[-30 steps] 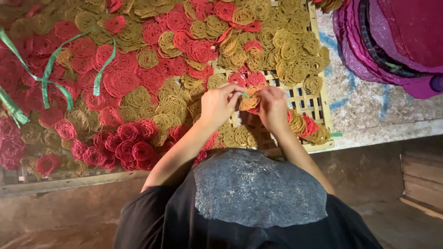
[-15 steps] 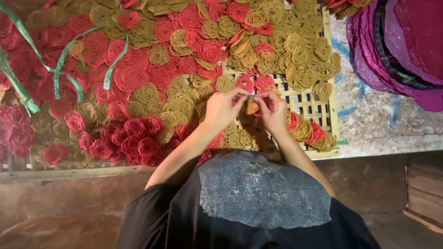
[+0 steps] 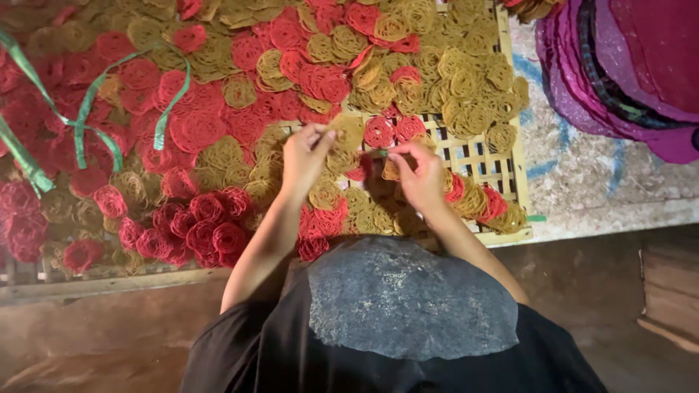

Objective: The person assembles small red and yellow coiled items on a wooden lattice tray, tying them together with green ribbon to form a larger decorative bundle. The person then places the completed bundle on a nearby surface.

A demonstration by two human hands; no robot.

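Observation:
A woven bamboo rack [image 3: 486,153] is covered with red and yellow coiled noodle-like discs. My left hand [image 3: 304,156] pinches the edge of a yellow coiled disc [image 3: 348,131] and lifts it just above the pile. My right hand [image 3: 419,175] is curled over a small yellow disc [image 3: 391,169] close to the rack's bare slats, fingers closed on it. Red discs [image 3: 393,131] lie just beyond both hands. A round grey slab [image 3: 408,298] rests on my lap below my forearms.
Green plastic straps [image 3: 95,109] trail over the red discs at the left. A heap of red rolled discs [image 3: 204,225] sits by my left forearm. Stacked purple round trays [image 3: 626,73] stand at the upper right on a rough floor. A wooden edge [image 3: 109,280] borders the rack's near side.
My hands have drawn apart. The left one now lifts a yellow disc up and left, while the right stays low over the rack. The view has shifted slightly.

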